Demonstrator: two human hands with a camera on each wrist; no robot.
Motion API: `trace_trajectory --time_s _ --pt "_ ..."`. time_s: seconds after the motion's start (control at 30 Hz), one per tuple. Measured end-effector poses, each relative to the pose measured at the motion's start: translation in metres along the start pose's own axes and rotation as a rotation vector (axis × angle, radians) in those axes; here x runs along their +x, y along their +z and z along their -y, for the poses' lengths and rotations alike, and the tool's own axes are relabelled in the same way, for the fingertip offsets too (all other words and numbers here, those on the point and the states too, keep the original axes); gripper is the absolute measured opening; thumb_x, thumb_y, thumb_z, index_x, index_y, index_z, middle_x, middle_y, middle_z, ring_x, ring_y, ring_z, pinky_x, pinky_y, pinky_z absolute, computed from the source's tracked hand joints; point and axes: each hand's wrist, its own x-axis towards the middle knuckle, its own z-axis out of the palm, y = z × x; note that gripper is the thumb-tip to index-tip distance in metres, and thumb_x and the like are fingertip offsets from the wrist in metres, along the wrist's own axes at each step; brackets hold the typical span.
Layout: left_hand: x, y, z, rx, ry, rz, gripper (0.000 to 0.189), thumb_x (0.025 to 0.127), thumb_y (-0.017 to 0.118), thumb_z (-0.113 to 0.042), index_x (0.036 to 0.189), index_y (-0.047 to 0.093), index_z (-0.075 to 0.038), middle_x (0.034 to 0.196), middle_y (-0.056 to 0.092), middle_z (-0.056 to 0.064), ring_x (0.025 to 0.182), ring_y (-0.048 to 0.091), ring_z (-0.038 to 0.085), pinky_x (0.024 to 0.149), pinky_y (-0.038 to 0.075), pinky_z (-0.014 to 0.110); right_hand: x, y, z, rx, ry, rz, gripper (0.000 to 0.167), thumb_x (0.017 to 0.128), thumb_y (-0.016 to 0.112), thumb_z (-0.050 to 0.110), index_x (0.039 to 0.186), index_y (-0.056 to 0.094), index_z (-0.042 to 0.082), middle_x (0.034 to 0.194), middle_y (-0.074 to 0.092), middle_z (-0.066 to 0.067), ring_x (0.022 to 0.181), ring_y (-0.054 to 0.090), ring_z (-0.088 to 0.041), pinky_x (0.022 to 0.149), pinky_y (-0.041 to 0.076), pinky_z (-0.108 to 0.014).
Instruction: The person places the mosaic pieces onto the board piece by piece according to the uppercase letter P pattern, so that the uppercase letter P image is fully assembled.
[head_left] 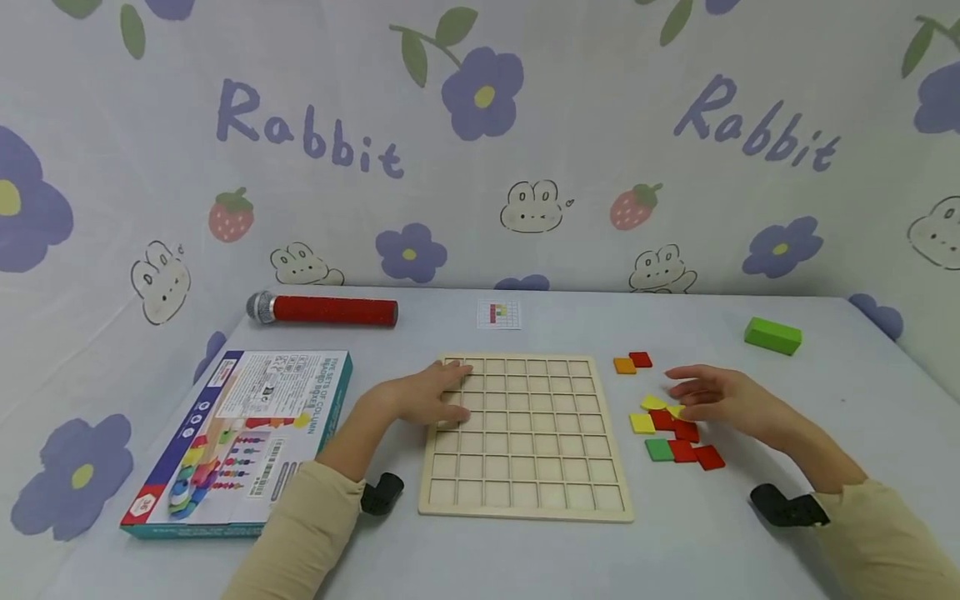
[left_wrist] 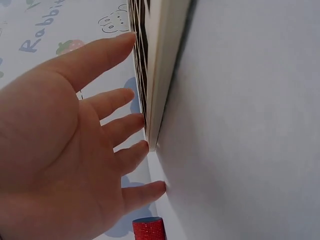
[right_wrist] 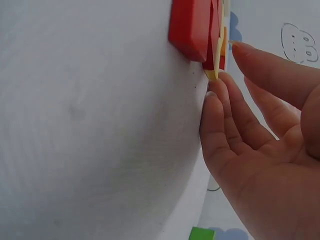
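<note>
1. The left hand (head_left: 420, 398) rested on the upper-left edge of a pale, wooden-looking grid board (head_left: 525, 437), its fingers and thumb spread apart, gripping nothing
2. The board lay flat between the two hands, a thin panel with slim raised strips framing rows of shallow square cells
3. The right hand (head_left: 723, 400) was over the right side of the tile cluster, fingers gently bent and thumb held apart from them; its fingertips met the edge of a yellow tile (head_left: 676, 412), with no tile pinched
4. Right of the board, smooth, thin square tiles lay loosely, some overlapping: red tiles (head_left: 682, 451), more yellow ones and a green tile (head_left: 659, 450); farther back, an orange tile (head_left: 625, 366) sat beside another red one
5. Beyond the board lay a small white card (head_left: 499, 314) printed with a coloured grid
6. To the left were a glossy, flat cardboard box (head_left: 300, 375) and, behind it, a microphone (head_left: 330, 311) with a silvery round head and a glittery, bumpy red cylindrical handle
7. A bright green rectangular block (head_left: 772, 336) stood at the far right of the white tabletop (head_left: 525, 567)
</note>
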Motion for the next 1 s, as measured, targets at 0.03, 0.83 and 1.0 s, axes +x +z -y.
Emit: trace_trajectory --time_s 0.03,0.83,1.0 --pt "0.0 0.0 -0.001 0.0 -0.001 0.001 0.072 0.095 0.059 -0.03 0.152 0.021 -0.007 0.156 0.014 0.017 0.143 0.005 0.036 0.112 0.013 0.051 0.0 0.001 0.001 -0.023 -0.008 -0.011 0.057 0.089 0.066 0.012 0.14 0.042 0.003 0.124 0.055 -0.021 0.114 0.051 -0.039 0.09 0.048 -0.048" --pt "0.006 0.001 -0.01 0.064 -0.086 -0.012 0.071 0.095 0.059 -0.034 0.152 0.025 -0.01 0.157 0.015 0.012 0.143 0.004 0.034 0.111 0.015 0.053 -0.002 -0.001 0.009 -0.238 0.06 -0.113 0.049 0.082 0.074 0.01 0.127 0.055 -0.002 0.095 0.059 -0.013 0.088 0.052 -0.028 0.071 0.052 -0.034" --pt "0.007 0.002 -0.011 0.081 -0.099 -0.008 0.07 0.095 0.058 -0.036 0.152 0.026 -0.012 0.157 0.015 0.011 0.143 0.004 0.033 0.11 0.016 0.055 -0.004 -0.006 0.004 -0.23 0.065 -0.11 0.046 0.086 0.07 0.012 0.127 0.054 -0.002 0.098 0.059 -0.017 0.083 0.055 -0.025 0.068 0.052 -0.032"
